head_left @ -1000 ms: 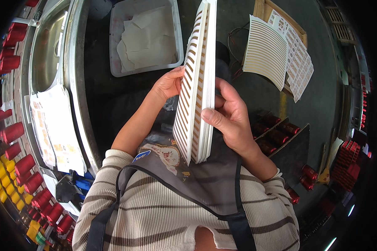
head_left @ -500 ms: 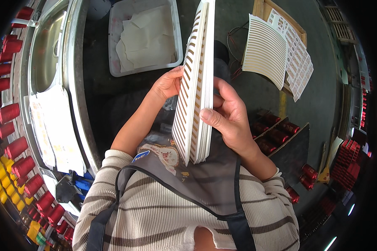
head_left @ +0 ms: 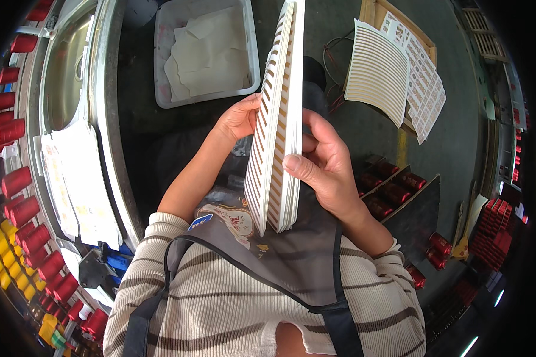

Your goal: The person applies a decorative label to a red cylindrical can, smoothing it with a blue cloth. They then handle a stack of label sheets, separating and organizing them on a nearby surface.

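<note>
A thick stack of white sheets with brown-gold diagonal stripes [head_left: 275, 143] stands on edge in front of my chest. Its lower end comes down against my grey apron [head_left: 298, 262]. From the left side, my left hand [head_left: 242, 117] grips the stack, its fingertips partly hidden behind the sheets. My right hand [head_left: 324, 157] closes on the right side, with the thumb pressed on the sheet edges and the fingers curled behind. Near the lower end, the leftmost sheets part slightly from the others.
Ahead is a white plastic bin [head_left: 254, 59] holding pale paper sheets. To its right, striped sheets [head_left: 376, 71] and printed sheets [head_left: 426, 89] rest on a wooden tray. Red cylinders [head_left: 16, 181] line the left, past a metal counter [head_left: 110, 119]; others sit in a compartmented box [head_left: 420, 208].
The red cylinders on the left have shifted position along their row. Both hands and the sheet stack have barely moved.
</note>
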The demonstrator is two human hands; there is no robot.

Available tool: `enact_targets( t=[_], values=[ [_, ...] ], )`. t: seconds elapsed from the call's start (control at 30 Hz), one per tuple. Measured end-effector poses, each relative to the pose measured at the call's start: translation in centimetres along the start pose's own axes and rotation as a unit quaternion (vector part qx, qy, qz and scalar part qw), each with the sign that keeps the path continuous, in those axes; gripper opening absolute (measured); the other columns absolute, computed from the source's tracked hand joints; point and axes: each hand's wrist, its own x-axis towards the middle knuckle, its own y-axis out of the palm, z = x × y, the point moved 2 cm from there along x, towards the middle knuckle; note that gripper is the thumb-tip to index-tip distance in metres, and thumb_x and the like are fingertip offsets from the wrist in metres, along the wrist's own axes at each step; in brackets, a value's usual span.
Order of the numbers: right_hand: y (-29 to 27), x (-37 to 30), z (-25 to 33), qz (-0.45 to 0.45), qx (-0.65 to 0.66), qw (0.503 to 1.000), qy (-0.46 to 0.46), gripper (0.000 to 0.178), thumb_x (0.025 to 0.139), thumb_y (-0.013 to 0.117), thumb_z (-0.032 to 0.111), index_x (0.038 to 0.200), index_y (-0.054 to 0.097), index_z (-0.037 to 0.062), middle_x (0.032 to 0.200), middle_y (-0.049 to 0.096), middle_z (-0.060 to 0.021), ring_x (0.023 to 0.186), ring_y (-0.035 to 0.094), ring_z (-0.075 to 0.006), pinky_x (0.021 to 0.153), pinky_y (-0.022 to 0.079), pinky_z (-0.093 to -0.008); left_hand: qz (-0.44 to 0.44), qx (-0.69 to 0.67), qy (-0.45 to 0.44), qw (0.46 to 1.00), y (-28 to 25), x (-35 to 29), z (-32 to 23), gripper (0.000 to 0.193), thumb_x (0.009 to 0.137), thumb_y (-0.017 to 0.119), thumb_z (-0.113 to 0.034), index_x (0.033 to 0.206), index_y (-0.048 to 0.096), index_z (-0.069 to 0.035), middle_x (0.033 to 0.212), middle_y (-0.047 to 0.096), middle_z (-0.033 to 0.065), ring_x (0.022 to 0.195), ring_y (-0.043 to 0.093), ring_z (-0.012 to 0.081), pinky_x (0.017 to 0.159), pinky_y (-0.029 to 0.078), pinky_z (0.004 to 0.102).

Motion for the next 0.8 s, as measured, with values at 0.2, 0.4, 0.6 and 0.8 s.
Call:
enact_targets(
  t=[0.2,0.4,0.6,0.8],
  values=[
    [0.0,0.0,-0.2,0.007,-0.001,1.0,0.002,0.067,0.09,0.069,0.016,0.143,0.033,-0.004,0.115,0.065,-0.012,0.101,0.061,-0.0117,0.086,0.048,-0.0242,-0.037,0.018,0.006,0.999,2.9,-1.3,-0.1,0.04,0.09,0.065,-0.017,0.126,0.055,-0.003,0.11,0.07,0.0112,0.097,0.07,0.0214,0.089,0.057,0.0391],
    [0.1,0.0,0.2,0.012,-0.005,1.0,0.009,0.068,0.09,0.07,0.017,0.143,0.033,-0.0041,0.116,0.064,-0.0116,0.101,0.061,-0.0115,0.087,0.047,-0.0243,-0.011,0.026,0.033,0.999,2.7,-1.4,-0.1,0.038,0.089,0.066,-0.016,0.123,0.056,-0.002,0.108,0.07,0.0105,0.094,0.07,0.02,0.089,0.057,0.0376],
    [0.1,0.0,0.1,0.013,-0.003,1.0,0.01,0.068,0.09,0.07,0.017,0.143,0.033,-0.0043,0.117,0.063,-0.0115,0.102,0.06,-0.0113,0.086,0.047,-0.0238,0.049,0.033,0.053,0.997,0.4,0.2,-0.1,0.037,0.089,0.066,-0.016,0.122,0.057,-0.002,0.106,0.071,0.0097,0.093,0.07,0.0188,0.088,0.057,0.0365],
    [0.2,0.0,0.1,0.012,-0.004,1.0,0.004,0.069,0.09,0.07,0.017,0.143,0.032,-0.0043,0.117,0.063,-0.0114,0.103,0.06,-0.0114,0.086,0.048,-0.0238,0.042,0.029,0.051,0.997,-0.2,0.4,0.0,0.034,0.089,0.066,-0.016,0.119,0.058,-0.002,0.105,0.071,0.0093,0.091,0.07,0.0183,0.087,0.057,0.036]
  ],
)
